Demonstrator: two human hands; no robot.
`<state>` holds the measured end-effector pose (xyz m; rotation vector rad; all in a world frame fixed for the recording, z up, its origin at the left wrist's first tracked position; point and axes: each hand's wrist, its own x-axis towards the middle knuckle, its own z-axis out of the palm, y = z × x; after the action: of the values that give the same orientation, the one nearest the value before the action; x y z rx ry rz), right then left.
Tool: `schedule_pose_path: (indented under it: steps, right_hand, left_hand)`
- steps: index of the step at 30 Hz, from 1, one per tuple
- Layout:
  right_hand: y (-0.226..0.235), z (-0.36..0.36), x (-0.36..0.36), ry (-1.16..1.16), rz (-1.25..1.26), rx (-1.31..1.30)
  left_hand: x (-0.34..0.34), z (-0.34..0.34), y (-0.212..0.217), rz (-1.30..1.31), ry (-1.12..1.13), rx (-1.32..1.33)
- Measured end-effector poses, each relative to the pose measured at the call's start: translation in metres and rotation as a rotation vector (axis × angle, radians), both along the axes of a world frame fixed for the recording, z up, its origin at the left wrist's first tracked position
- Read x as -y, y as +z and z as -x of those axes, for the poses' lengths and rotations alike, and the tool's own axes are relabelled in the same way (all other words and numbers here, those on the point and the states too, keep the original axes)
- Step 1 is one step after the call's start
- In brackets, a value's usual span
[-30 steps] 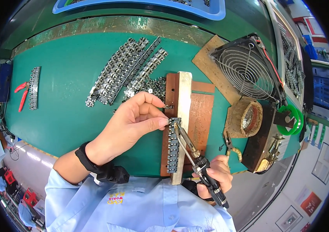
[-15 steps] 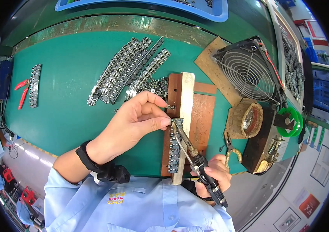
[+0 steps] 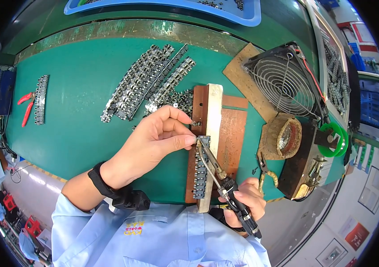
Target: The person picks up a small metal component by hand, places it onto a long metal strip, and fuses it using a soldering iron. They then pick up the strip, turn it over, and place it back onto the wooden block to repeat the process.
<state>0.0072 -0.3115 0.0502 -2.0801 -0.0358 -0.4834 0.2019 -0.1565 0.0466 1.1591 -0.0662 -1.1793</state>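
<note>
My right hand (image 3: 248, 202) grips a black-handled soldering iron (image 3: 231, 189) with a thin metal tube running beside its shaft. The iron's tip rests at the far end of a strip of small circuit boards (image 3: 201, 178). This strip lies along a pale metal bar (image 3: 215, 118) on a brown block (image 3: 231, 133). Thumb and fingers of my left hand (image 3: 154, 144) are pinched together at that same end, touching the strip's left edge; what they hold is mostly hidden. A small metal part (image 3: 195, 123) shows at the upper fingertip.
Finished-looking strips (image 3: 143, 84) and loose metal parts (image 3: 181, 100) lie beyond my left hand. Red-handled cutters (image 3: 28, 109) lie by another strip (image 3: 41, 100) at far left. To the right stand a fan (image 3: 283, 82), a round tip-cleaning pot (image 3: 287, 135), pliers (image 3: 266, 171) and a green spool (image 3: 334, 139).
Almost nothing differs. Both hands and the soldering iron hold the same place at the strip's end; the view has shifted very slightly.
</note>
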Motion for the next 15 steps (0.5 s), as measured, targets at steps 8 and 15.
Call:
schedule_pose_path:
  steps: [8,15]
  right_hand:
    - [-0.0038,0.0030,0.0007,-0.089,0.003,0.117]
    - [-0.0007,0.0052,-0.0004,-0.069,0.007,0.088]
  left_hand:
    - [0.0002,-0.0002,0.0014,-0.004,-0.005,0.005]
    - [0.0005,0.0000,0.0030,-0.016,-0.006,0.018]
